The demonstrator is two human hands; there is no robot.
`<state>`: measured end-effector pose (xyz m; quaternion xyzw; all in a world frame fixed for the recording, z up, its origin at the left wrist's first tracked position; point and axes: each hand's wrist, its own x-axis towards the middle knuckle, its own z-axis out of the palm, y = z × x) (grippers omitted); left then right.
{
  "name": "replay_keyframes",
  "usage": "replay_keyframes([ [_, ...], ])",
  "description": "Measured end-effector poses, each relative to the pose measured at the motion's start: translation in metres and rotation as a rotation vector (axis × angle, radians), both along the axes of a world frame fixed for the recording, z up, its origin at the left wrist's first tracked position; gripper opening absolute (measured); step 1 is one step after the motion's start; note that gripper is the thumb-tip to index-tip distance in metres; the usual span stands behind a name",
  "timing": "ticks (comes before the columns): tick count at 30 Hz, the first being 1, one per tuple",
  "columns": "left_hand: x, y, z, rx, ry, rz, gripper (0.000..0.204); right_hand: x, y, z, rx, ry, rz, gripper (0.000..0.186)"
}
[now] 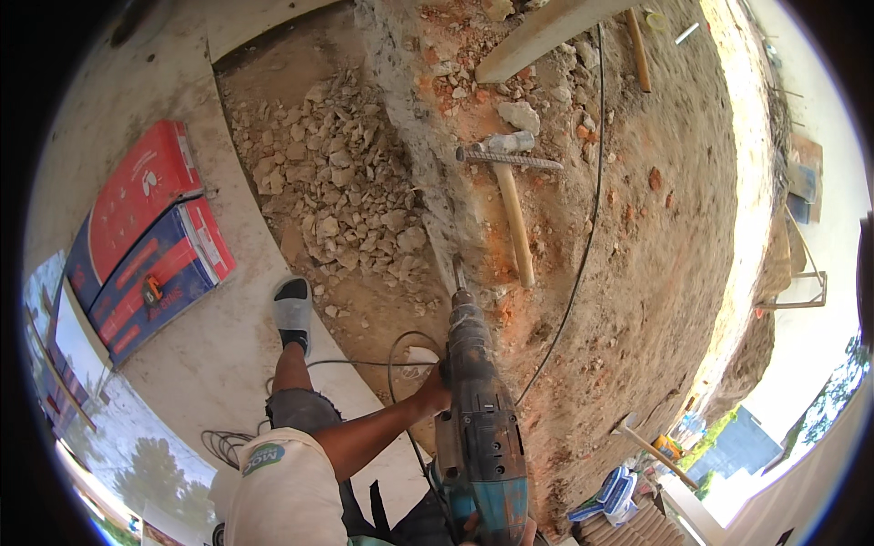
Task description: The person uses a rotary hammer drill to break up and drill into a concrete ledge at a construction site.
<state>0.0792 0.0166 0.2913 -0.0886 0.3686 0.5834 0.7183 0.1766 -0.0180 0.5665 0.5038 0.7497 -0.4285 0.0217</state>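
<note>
A worn black and teal demolition hammer (482,437) points away from me, its chisel bit (458,273) against the edge of a broken concrete strip (437,218). My left hand (434,391) is wrapped round the tool near its front. My right hand (528,531) shows only in part at the bottom edge, closed about the tool's rear end. Just beyond and to the right lies a hammer with a wooden handle (516,227). A ribbed steel rod (537,162) rests across its head end.
Broken rubble (337,173) fills the trench on the left, beside my foot (292,314). A black cable (596,182) crosses the dirt. Red and blue boxes (150,246) sit at the left. A pale post (546,41) stands far ahead; a long-handled tool (660,455) lies right.
</note>
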Motion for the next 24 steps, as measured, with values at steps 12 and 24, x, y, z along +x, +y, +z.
replay_keyframes([
  [12, -0.012, -0.023, -0.038, -0.016, -0.406, -0.144, 0.032, -0.098, 0.000, -0.027, -0.130, -0.259, -0.042, 0.053],
  [24, 0.007, -0.019, -0.055, -0.057, -0.467, -0.103, 0.017, -0.083, 0.015, -0.040, -0.103, -0.206, -0.005, 0.051],
])
